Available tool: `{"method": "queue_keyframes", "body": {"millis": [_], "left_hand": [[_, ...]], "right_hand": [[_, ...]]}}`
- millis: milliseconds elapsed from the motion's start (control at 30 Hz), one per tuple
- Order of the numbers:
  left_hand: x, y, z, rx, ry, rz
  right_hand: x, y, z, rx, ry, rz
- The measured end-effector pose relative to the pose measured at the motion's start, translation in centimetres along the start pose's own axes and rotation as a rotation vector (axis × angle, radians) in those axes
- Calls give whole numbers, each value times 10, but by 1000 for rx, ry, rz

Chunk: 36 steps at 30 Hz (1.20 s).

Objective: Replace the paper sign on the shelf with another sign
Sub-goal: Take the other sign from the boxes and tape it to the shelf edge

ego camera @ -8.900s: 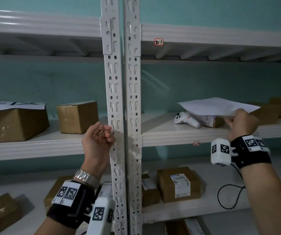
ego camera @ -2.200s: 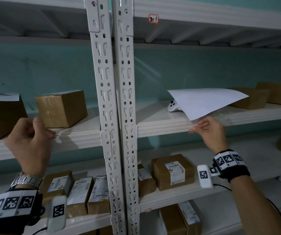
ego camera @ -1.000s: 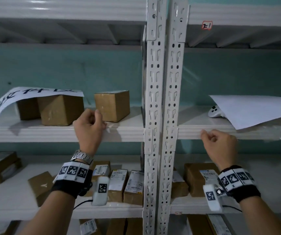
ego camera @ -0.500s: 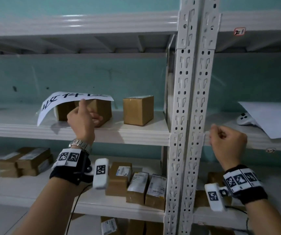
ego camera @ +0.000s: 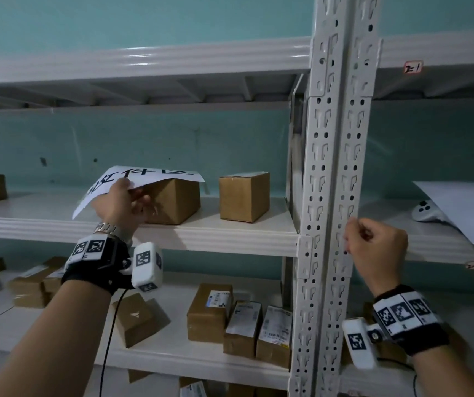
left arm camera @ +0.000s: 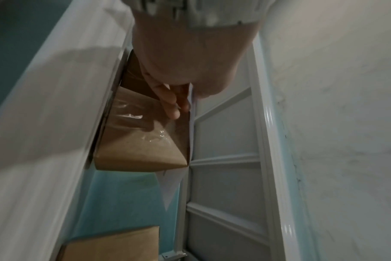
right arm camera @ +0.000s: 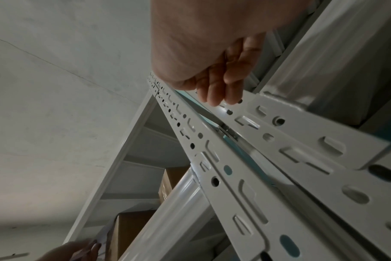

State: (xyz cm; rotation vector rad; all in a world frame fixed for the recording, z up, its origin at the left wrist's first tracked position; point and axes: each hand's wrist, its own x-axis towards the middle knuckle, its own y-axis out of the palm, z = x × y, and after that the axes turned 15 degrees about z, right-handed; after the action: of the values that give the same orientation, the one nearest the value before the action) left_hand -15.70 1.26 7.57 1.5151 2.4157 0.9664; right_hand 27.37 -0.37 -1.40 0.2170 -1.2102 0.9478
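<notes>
A white paper sign (ego camera: 149, 176) with black handwritten characters lies over a cardboard box (ego camera: 175, 202) on the middle shelf (ego camera: 215, 239), left bay. My left hand (ego camera: 124, 202) pinches the sign's front edge, thumb on top and fingers underneath. The left wrist view shows those fingers (left arm camera: 174, 102) under the thin sheet (left arm camera: 191, 137), beside the box (left arm camera: 141, 141). A blank white sheet (ego camera: 467, 207) lies on the right bay's shelf. My right hand (ego camera: 373, 247) hovers curled by the perforated upright (ego camera: 336, 167) and holds nothing; its fingers (right arm camera: 221, 84) are bent inward.
A second cardboard box (ego camera: 244, 196) stands right of the sign's box. A white controller (ego camera: 426, 212) lies partly under the blank sheet. Several labelled parcels (ego camera: 241, 325) fill the lower shelf. The double upright (right arm camera: 234, 159) divides the two bays.
The right hand laid the blank sheet on the right bay and let go. The view swung left; the left hand reached the written sign and took hold of its front edge.
</notes>
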Motion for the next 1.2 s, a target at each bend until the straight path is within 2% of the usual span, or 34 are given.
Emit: {"method": "queue_keyframes", "body": {"millis": [67, 200, 367, 567, 667, 800, 866, 1000, 1066, 1200], "left_hand": [[-3, -1, 1, 35, 59, -25], [-18, 6, -3, 0, 155, 8], [-38, 19, -3, -54, 182, 38], [-79, 44, 0, -53, 246, 143], [-93, 52, 7, -54, 252, 256], [-103, 60, 19, -30, 180, 282], [-110, 66, 23, -21, 160, 339], [-125, 79, 27, -50, 241, 476], [-134, 84, 31, -117, 268, 576], [-154, 94, 36, -145, 231, 633]], "right_hand": [[1, 2, 0, 6, 20, -2], [3, 8, 2, 21, 27, -9], [7, 10, 10, 1, 1, -23], [9, 5, 14, 69, 4, -49], [7, 1, 12, 69, 41, -27], [5, -8, 17, 27, 95, 77], [3, -13, 20, 64, 131, 122], [1, -18, 23, 147, 191, 220], [1, -17, 28, 285, 247, 302], [3, -16, 47, 705, 413, 507]]}}
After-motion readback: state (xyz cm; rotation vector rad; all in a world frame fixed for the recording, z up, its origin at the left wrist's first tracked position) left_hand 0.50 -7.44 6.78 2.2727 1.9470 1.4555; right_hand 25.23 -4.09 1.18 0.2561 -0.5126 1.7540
